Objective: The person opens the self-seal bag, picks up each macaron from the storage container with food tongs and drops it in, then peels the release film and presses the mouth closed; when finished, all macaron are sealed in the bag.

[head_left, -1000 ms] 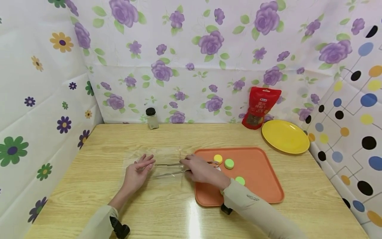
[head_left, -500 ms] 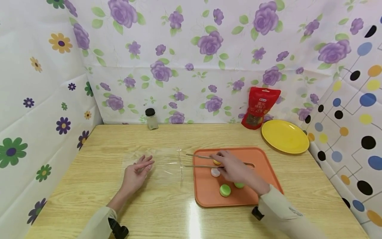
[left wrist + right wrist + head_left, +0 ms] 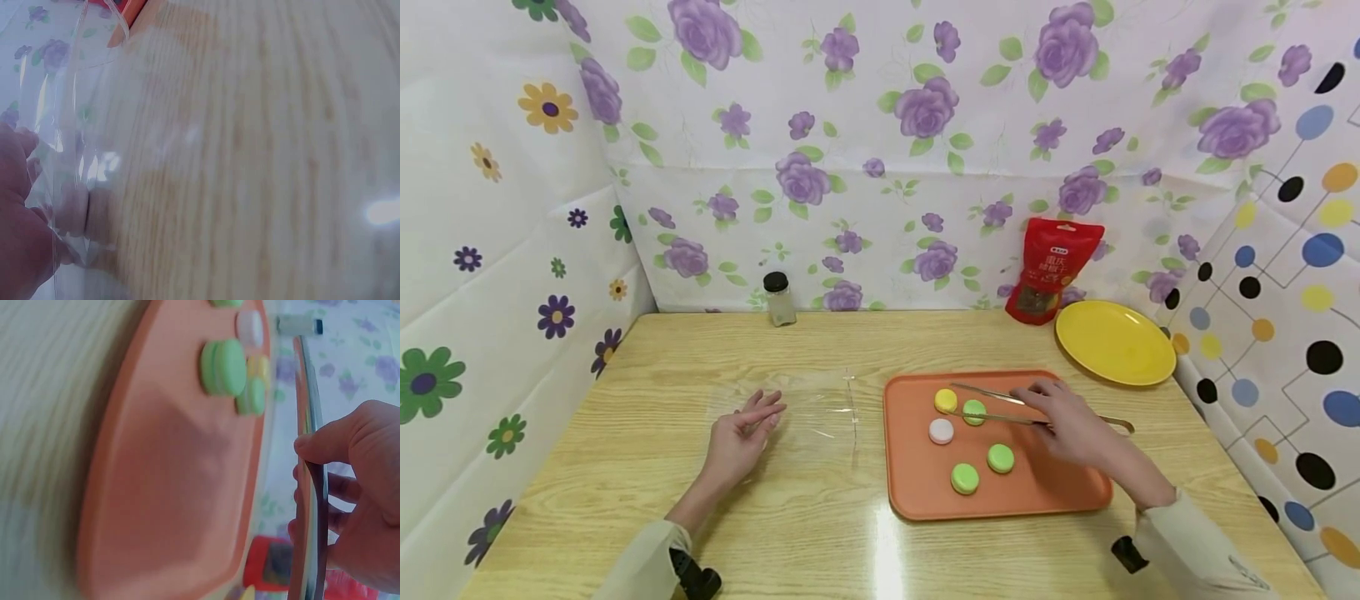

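Note:
My left hand (image 3: 741, 442) grips the near-left part of a clear plastic container (image 3: 823, 412). In the left wrist view some fingertips show through the see-through wall of the container (image 3: 81, 181). Over the right side of an orange tray (image 3: 1052, 492), my right hand (image 3: 1071, 421) holds metal tongs (image 3: 1000, 417) between thumb and fingers. The tips of the tongs are apart, pointing left above the macarons, with nothing between them in the right wrist view. On the tray lie a yellow macaron (image 3: 946, 401), a pale pink macaron (image 3: 941, 431) and green macarons (image 3: 1000, 458).
A yellow plate (image 3: 1116, 343) lies at the back right, beside a standing red pouch (image 3: 1052, 271). A small jar with a black lid (image 3: 779, 298) stands at the table's back edge. Patterned cloth walls (image 3: 880, 233) enclose the table on three sides.
My right hand has drawn the tongs rightward, out of the clear container and over the tray. The macarons have come into view from under the hand. My left hand has stayed in place.

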{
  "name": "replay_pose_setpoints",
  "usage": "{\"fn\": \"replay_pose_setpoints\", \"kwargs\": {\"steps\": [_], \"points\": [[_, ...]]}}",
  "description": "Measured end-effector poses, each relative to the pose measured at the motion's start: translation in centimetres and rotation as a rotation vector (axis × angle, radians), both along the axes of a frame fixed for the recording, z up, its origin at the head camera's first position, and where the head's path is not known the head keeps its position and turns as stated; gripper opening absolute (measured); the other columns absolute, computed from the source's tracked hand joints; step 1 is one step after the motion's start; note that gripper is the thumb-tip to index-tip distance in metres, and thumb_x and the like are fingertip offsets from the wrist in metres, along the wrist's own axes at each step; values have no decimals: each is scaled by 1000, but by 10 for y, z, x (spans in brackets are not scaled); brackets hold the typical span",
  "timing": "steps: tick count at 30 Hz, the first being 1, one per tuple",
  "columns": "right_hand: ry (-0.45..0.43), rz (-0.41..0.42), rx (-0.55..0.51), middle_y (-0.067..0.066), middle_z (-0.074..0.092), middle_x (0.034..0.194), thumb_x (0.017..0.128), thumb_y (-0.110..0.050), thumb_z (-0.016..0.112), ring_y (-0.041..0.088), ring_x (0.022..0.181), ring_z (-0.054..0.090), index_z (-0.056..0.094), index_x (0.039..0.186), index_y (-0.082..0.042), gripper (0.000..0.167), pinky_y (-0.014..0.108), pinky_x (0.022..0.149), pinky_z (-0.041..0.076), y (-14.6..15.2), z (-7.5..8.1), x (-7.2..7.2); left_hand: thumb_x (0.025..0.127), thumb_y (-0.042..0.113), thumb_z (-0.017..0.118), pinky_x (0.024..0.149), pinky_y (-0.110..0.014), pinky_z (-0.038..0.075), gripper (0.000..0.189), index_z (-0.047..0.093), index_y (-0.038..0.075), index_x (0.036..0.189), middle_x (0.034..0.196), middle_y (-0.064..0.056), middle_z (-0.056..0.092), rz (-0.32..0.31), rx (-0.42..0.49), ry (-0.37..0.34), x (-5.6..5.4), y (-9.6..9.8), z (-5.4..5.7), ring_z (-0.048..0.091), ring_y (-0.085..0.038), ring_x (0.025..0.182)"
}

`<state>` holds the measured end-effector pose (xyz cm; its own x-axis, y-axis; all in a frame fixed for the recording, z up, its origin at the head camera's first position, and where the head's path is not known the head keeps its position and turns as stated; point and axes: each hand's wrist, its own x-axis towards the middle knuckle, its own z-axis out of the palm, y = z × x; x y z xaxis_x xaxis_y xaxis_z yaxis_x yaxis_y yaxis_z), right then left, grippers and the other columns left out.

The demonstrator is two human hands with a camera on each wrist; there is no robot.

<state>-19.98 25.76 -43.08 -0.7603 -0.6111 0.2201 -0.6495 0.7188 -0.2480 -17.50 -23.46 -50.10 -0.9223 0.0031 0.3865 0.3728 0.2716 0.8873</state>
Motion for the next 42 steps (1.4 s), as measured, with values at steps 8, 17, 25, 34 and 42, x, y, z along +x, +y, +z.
{"fn": "replay_pose_setpoints", "kwargs": {"steps": [8, 17, 25, 34, 42], "points": [[-15, -64, 25, 11, 61, 112, 82, 6, 75, 36, 97, 55, 65, 129, -5, 50, 55, 70, 51, 25, -10, 4, 92, -11, 64, 95, -12, 41, 16, 72, -13, 107, 124, -29, 62, -25, 23, 6, -2, -2, -2, 33, -50, 138], [-49, -120, 32, 10, 60, 110, 83, 4, 77, 31, 86, 51, 66, 128, -8, 48, 47, 59, 45, 33, -23, 1, 93, -9, 64, 97, -11, 39, 16, 72, -12, 107, 125, -28, 62, -22, 7, -8, -2, 0, 0, 33, -49, 139], [-37, -131, 42, 10, 60, 109, 83, 3, 78, 35, 91, 53, 67, 127, -10, 47, 51, 62, 46, 35, -34, -1, 92, -12, 64, 97, -11, 40, 16, 72, -14, 106, 125, -30, 61, -25, 31, -11, -3, 2, -2, 32, -50, 138], [-16, -146, 35, 10, 61, 110, 83, 5, 76, 34, 90, 52, 68, 126, -10, 46, 49, 62, 45, 34, -38, 0, 92, -13, 64, 96, -12, 40, 16, 72, -13, 105, 124, -30, 62, -19, 25, -12, -3, 2, -2, 32, -50, 138], [2, -157, 10, 8, 62, 110, 83, 7, 75, 36, 89, 52, 68, 126, -10, 47, 47, 61, 42, 32, -45, 0, 92, -11, 64, 95, -12, 41, 15, 71, -14, 105, 124, -30, 62, -23, 14, -6, 0, 1, 0, 32, -50, 138]]}}
